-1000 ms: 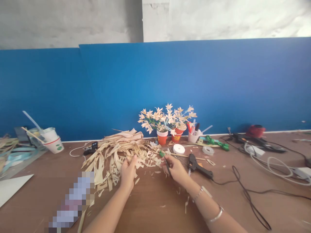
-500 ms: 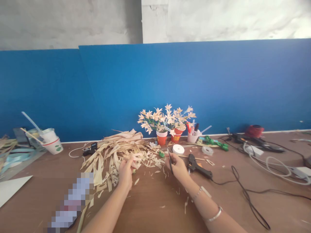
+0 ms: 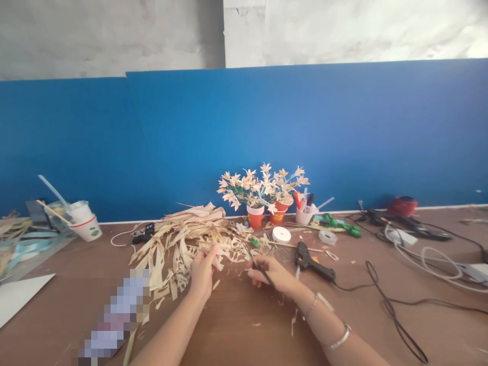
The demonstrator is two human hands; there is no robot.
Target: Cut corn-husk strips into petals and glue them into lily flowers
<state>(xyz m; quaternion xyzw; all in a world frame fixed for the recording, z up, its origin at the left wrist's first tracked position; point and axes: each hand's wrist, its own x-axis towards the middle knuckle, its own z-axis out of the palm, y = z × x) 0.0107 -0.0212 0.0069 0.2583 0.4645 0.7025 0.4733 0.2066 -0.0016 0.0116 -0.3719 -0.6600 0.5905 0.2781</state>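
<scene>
My left hand (image 3: 202, 272) is closed, pinching a small pale piece of corn husk (image 3: 218, 264) between thumb and fingers. My right hand (image 3: 271, 274) is wrapped round a pair of scissors (image 3: 263, 273) with dark handles, whose thin blades point up and to the left. A gap of bare table lies between the two hands. Behind my left hand spreads a heap of dry corn husks (image 3: 179, 249), with cut scraps around it. A small green piece (image 3: 254, 242) lies just beyond the scissors' tips.
Two red cups (image 3: 255, 220) of pale husk flowers (image 3: 247, 183) stand at the back. Right of my hand are a white roll (image 3: 281, 235), a tape roll (image 3: 327, 237) and a black glue gun (image 3: 314, 263) with its cord. A white cup (image 3: 88, 230) leans at left.
My right hand has moved a little left and down, turning the scissors so the blades lean left. My left hand has shifted slightly right, still pinching the husk piece.
</scene>
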